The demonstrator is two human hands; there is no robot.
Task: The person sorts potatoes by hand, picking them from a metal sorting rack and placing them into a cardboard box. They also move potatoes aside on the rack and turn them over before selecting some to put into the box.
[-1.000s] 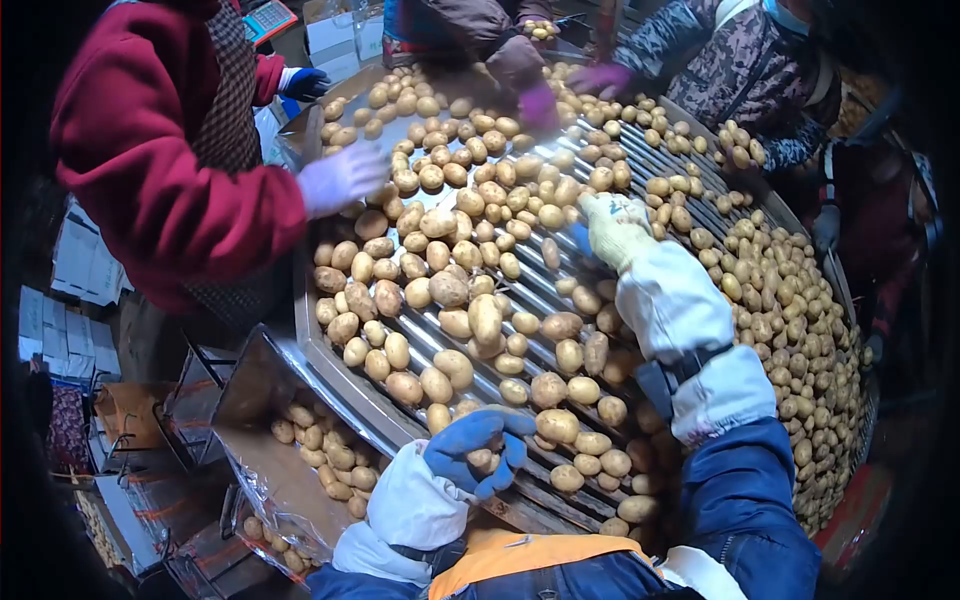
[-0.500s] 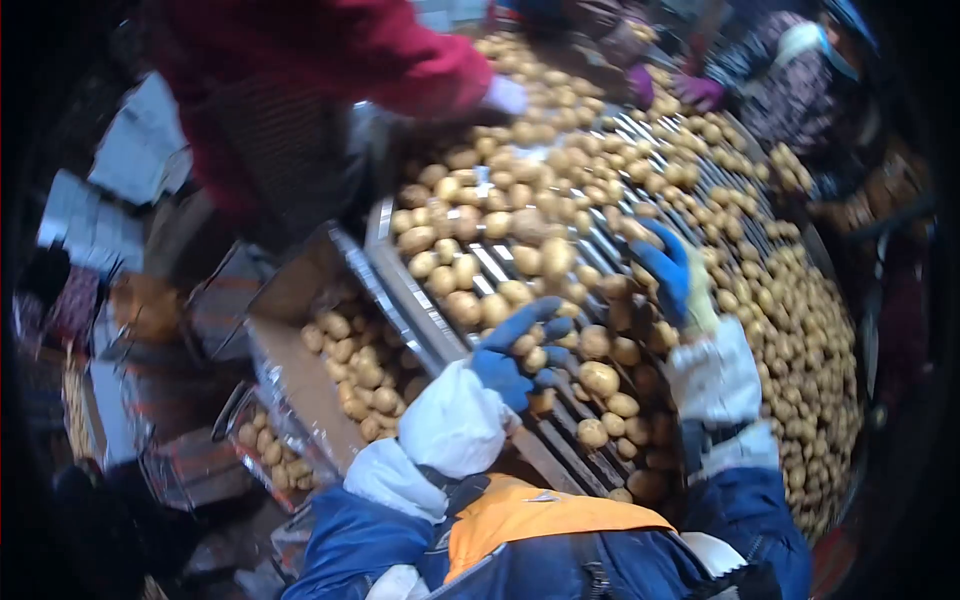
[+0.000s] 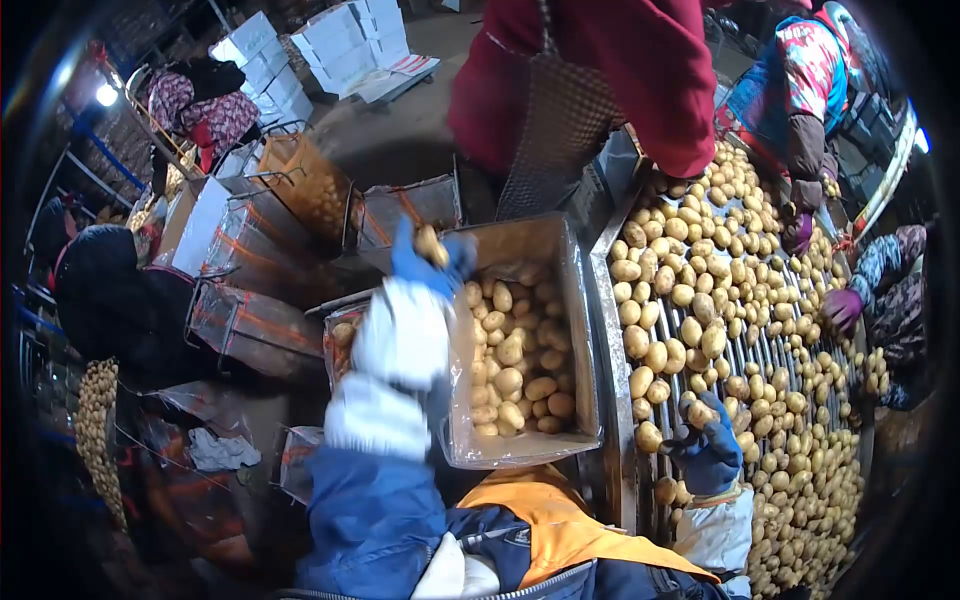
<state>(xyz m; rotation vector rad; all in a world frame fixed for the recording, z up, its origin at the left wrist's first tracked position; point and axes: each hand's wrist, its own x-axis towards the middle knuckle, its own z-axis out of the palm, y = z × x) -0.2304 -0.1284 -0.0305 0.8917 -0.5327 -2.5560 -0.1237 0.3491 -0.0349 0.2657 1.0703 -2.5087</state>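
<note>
My left hand (image 3: 425, 268), in a blue glove, is raised at the left edge of an open, plastic-lined cardboard box (image 3: 462, 425). Its fingers close on a potato (image 3: 431, 246), somewhat blurred by motion. Many loose potatoes (image 3: 508, 350) lie inside that box. Over the slatted roller conveyor (image 3: 612, 300) to the right, my right hand (image 3: 708, 455), also blue-gloved, has its fingers curled round a potato (image 3: 701, 412). Other potatoes (image 3: 690, 270) cover much of the rollers around it.
A person in a red sleeve (image 3: 655, 80) stands across the box beside the conveyor. Purple-gloved hands (image 3: 842, 308) of co-workers reach in from the far right side. Plastic-lined crates (image 3: 255, 325) stand at left, with stacked white boxes (image 3: 350, 45) behind.
The view has swung left. My left hand has moved from the conveyor to the box's left side with a potato. My right hand stays over the conveyor.
</note>
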